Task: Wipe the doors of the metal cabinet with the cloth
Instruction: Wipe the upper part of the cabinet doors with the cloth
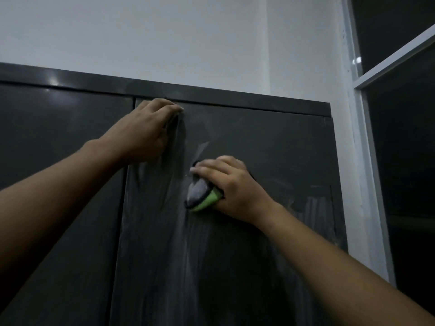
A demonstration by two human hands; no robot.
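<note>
two hands, set apart, work the right door (259, 149) of the dark metal cabinet (211, 97): my left hand (146, 130) lies flat near its top, likely steadying the panel, while my right hand (233, 187) clutches the grey-green cloth (202, 196) against it. pale streaks (197, 243) smear the metal; a white wall (164, 38) rises behind, a dark window (404, 161) beside.

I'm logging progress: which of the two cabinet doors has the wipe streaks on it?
The right door, streaked with pale smears where the right hand presses the cloth; the left door looks glossy, with no streaks.
</note>
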